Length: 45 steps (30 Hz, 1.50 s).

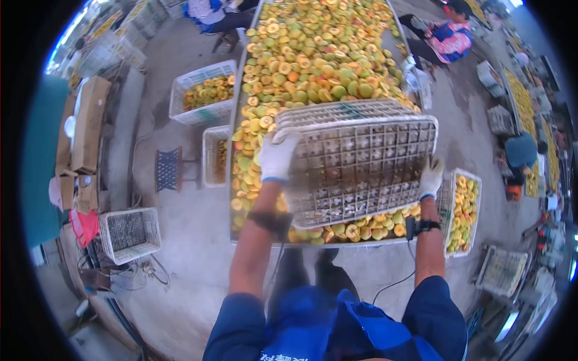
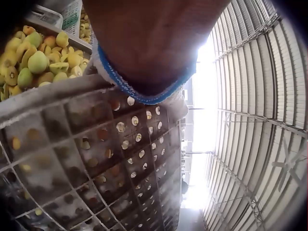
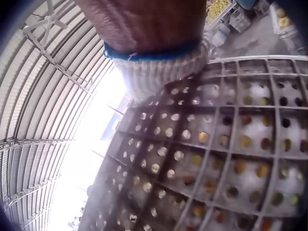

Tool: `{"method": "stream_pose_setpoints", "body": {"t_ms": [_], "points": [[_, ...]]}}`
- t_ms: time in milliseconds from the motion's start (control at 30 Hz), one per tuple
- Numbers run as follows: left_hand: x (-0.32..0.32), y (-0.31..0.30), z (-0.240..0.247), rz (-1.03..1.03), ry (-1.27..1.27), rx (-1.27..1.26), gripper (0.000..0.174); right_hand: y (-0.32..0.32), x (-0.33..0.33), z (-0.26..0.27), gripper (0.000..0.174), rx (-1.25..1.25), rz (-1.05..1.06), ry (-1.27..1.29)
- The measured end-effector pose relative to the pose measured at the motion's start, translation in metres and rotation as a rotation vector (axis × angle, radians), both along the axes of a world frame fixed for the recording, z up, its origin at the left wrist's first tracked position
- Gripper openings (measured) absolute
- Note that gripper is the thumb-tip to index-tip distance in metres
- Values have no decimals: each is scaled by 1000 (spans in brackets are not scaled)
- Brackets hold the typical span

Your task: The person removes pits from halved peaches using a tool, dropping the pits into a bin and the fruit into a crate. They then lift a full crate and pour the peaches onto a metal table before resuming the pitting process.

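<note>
A crate (image 1: 361, 168) is clamped at its sides by the left hand (image 1: 279, 157) and right hand (image 1: 431, 176), tilted above the counter's (image 1: 367, 243) near edge.

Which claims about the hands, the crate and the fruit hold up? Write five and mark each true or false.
1. The left hand and right hand hold one crate. True.
2. Both hands are bare. False: they wear pale gloves.
3. The held crate is over the table. True.
4. All the fruit is whole. False: much of the fruit is cut.
5. The crate just right of the table is empty. False: that side crate holds fruit.
</note>
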<state>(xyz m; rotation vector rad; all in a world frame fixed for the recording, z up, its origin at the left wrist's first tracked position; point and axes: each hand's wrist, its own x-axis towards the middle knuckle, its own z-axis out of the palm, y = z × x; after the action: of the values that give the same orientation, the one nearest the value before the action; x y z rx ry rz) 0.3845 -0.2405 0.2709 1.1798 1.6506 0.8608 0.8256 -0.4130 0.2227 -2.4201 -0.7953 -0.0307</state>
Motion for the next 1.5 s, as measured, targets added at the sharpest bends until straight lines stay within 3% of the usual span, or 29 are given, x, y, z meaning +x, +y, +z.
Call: {"method": "stream_pose_setpoints", "body": {"t_ms": [100,167,200,267,300,367,400,500,567,600,667,767,867,933,967,1067,1100,1133,1200,1267,1333,1367,1400,1433,1467,1500], "points": [[-6,-26,-5,94,-202,47,63,-80,-15,-26,58,-98,20,212],[-6,-49,-17,136,-163,89,60,-93,-32,-23,63,427,-260,912],[-6,-66,-26,176,-122,122,57,-97,-26,-30,63,427,-269,909],[-13,-93,-35,103,-248,126,54,-99,-7,-61,65,729,-137,1480],[-20,-106,-41,40,-374,133,53,-102,1,-85,62,745,-302,1342],[-37,-134,-81,-37,-250,22,51,-103,-4,-79,59,822,-341,1405],[-36,-141,-59,-48,-334,-13,51,-95,-7,-73,56,884,-381,1473],[-38,-156,-106,-11,-295,122,59,-93,-4,-66,52,824,-362,1362],[-56,-136,-148,-419,352,645,46,-80,2,-51,42,763,-362,1327],[-54,-127,-150,-423,348,641,46,-66,4,-37,42,762,-367,1323],[-52,-104,-148,-18,-558,-1,65,-29,7,-8,33,668,-306,1121],[-37,-82,-119,82,-588,-125,65,20,6,40,30,770,-285,1233],[-18,-54,-42,189,-541,-313,75,69,19,75,31,745,-215,1240],[2,-38,25,409,-922,-460,65,109,37,89,33,633,-137,1197],[5,-31,35,444,-904,-500,68,130,40,102,33,583,-63,1204],[11,-14,45,450,-1050,-458,71,212,24,147,33,468,58,1099],[5,-8,3,335,-1157,-428,78,233,15,161,35,409,102,1016],[11,1,1,326,-1161,-417,78,252,12,172,37,353,150,930],[25,18,-1,557,-1021,-522,85,281,18,178,40,414,187,859],[28,22,-6,614,-947,-576,91,280,22,166,44,464,208,783],[36,19,6,532,-1089,-536,92,264,39,136,45,597,403,447],[37,14,21,554,-1010,-537,93,240,16,138,46,780,353,720],[38,9,28,497,-1134,-498,86,222,12,118,48,793,228,516],[40,4,34,462,-1191,-481,82,189,1,107,46,727,274,618],[39,-1,36,431,-1244,-466,78,151,-28,108,44,491,353,434],[38,-3,21,437,-1244,-465,78,125,-59,89,46,640,280,649]]}}
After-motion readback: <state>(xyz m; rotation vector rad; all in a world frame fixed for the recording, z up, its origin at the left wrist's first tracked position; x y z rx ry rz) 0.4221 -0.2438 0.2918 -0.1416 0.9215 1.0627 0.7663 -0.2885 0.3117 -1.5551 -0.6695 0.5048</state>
